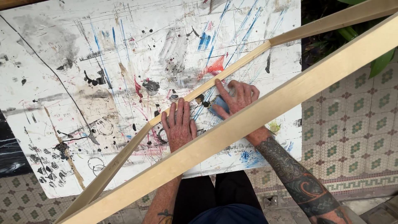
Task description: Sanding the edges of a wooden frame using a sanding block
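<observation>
A pale wooden frame lies across a paint-spattered white table (62,49). Its near bar (290,89) runs diagonally from lower left to upper right, above my forearms. Its far bar (232,68) lies flat on the tabletop. My left hand (179,125) rests flat, fingers together, with its fingertips against the far bar. My right hand (237,99) presses a small blue block (219,105) down on the table beside the far bar, index finger stretched toward the wood. Both wrists are hidden under the near bar.
The table's right edge (300,83) and near edge drop to a patterned tile floor (352,120). Green leaves (381,62) show at the upper right. A dark slab (10,153) sits at the left edge. My dark trousers (219,199) are below.
</observation>
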